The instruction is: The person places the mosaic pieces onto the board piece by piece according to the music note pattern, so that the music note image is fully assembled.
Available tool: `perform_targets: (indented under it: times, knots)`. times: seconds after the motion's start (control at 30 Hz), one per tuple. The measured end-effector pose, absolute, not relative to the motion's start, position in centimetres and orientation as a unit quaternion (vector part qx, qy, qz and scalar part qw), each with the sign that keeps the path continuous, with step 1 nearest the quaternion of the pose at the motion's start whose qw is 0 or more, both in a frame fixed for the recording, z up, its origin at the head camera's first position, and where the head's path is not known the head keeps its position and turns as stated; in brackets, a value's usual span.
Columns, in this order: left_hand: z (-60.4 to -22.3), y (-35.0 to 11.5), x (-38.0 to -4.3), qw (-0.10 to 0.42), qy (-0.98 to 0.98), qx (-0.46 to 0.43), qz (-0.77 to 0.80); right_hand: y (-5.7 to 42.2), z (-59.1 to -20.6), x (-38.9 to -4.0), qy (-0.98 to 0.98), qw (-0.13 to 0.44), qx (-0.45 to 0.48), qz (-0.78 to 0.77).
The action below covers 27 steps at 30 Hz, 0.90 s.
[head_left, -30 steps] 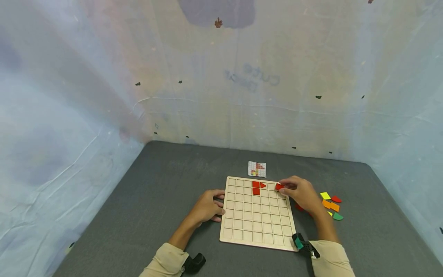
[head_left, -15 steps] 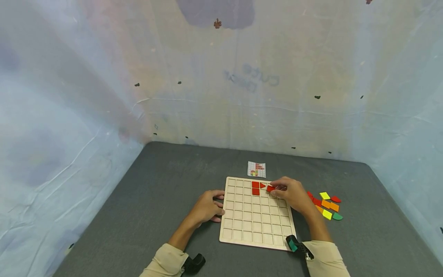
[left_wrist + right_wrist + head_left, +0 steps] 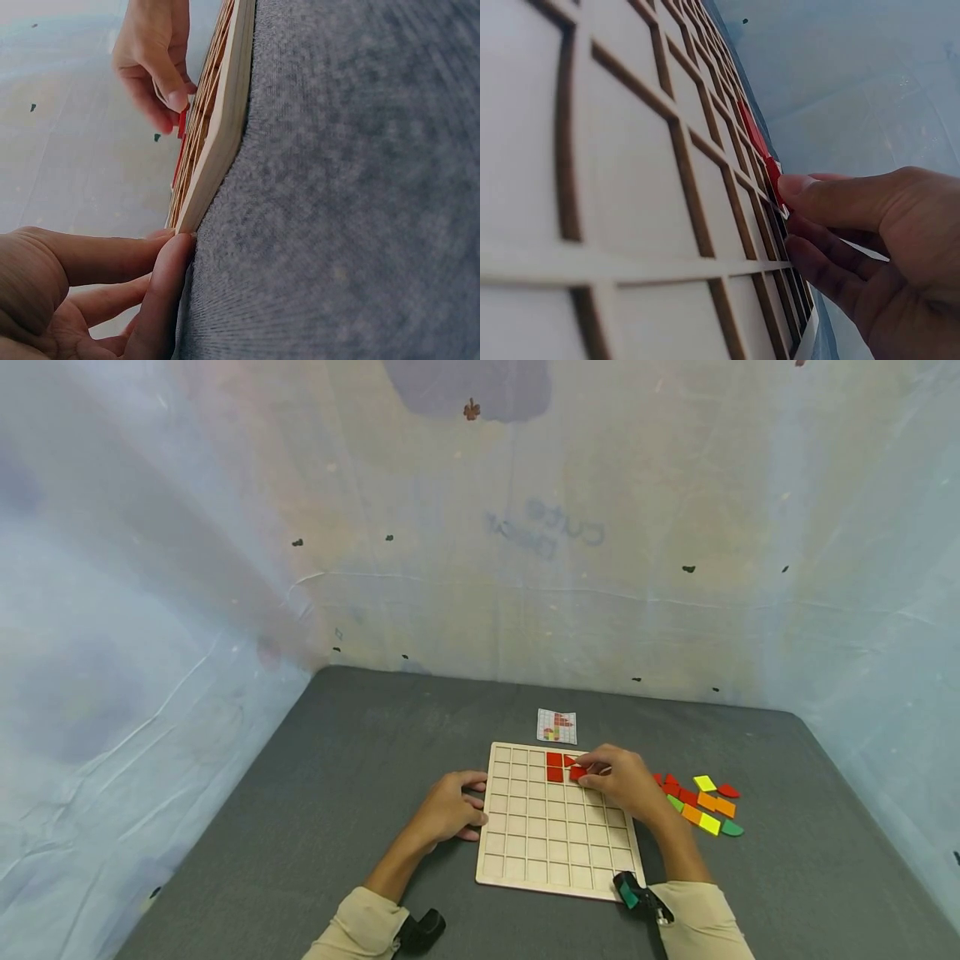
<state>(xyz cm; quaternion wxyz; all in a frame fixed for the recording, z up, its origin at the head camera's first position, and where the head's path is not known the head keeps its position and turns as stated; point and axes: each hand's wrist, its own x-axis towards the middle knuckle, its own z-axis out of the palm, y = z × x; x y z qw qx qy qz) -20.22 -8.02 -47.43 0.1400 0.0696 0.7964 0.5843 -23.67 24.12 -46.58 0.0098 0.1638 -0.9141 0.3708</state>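
Observation:
A wooden grid board (image 3: 536, 847) lies on the grey tabletop. My left hand (image 3: 448, 810) is at its left side; in the left wrist view thumb and finger pinch the board's edge (image 3: 225, 146). Over the upper part of the board, my right hand (image 3: 628, 783) pinches a red square tile (image 3: 577, 773) between thumb and fingers. This tile sits just below a red triangle (image 3: 569, 761) and right of two stacked red squares (image 3: 554, 767). In the right wrist view the held red tile (image 3: 774, 176) is partly hidden by the thumb.
Beyond the board lies a small printed pattern card (image 3: 557, 727). To the right is a cluster of loose tiles: red, yellow (image 3: 708, 824), orange (image 3: 706, 802) and green (image 3: 732, 828). A draped sheet (image 3: 480, 602) walls in the table at the back and sides.
My right hand has moved left across the board with the red square tile, from the upper right cells to beside the placed red squares. The left hand has stayed at the board's edge.

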Motion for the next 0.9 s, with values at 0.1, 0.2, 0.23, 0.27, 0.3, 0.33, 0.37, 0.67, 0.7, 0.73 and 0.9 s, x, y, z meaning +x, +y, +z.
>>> perform_targets:
  times: [0.1, 0.2, 0.23, 0.27, 0.3, 0.33, 0.37, 0.67, 0.7, 0.73, 0.9]
  knots:
    - [-47.46, -8.04, -20.25, 0.141, 0.796, 0.071, 0.584, 24.01, -46.59, -23.62, -0.914, 0.003, 0.159, 0.373]
    - [-47.48, -8.06, -20.26, 0.142, 0.797, 0.071, 0.583, 24.00, -46.63, -23.59, -0.913, -0.007, 0.149, 0.380]
    - [-47.47, -8.06, -20.26, 0.142, 0.797, 0.071, 0.583, 24.02, -46.64, -23.61, -0.913, -0.009, 0.147, 0.381]
    - [-47.46, -8.06, -20.26, 0.141, 0.797, 0.072, 0.582, 24.03, -46.64, -23.62, -0.912, -0.011, 0.146, 0.384]
    - [-47.44, -8.06, -20.26, 0.141, 0.797, 0.072, 0.583, 24.01, -46.64, -23.65, -0.911, -0.013, 0.146, 0.386]
    - [-47.43, -8.05, -20.27, 0.141, 0.797, 0.072, 0.583, 23.99, -46.65, -23.68, -0.910, -0.014, 0.145, 0.389]
    - [-47.40, -8.05, -20.28, 0.140, 0.797, 0.073, 0.583, 23.95, -46.66, -23.71, -0.909, -0.016, 0.145, 0.390]
    - [-47.40, -8.03, -20.32, 0.142, 0.797, 0.072, 0.583, 23.68, -46.44, -23.74, -0.904, -0.024, 0.136, 0.405]
    - [-47.41, -8.03, -20.32, 0.142, 0.796, 0.072, 0.583, 23.70, -46.43, -23.73, -0.904, -0.024, 0.134, 0.405]
    - [-47.41, -8.03, -20.32, 0.142, 0.796, 0.072, 0.583, 23.76, -46.41, -23.73, -0.904, -0.023, 0.135, 0.404]
    - [-47.37, -8.02, -20.32, 0.142, 0.797, 0.072, 0.583, 24.11, -46.32, -23.70, -0.905, -0.023, 0.130, 0.405]
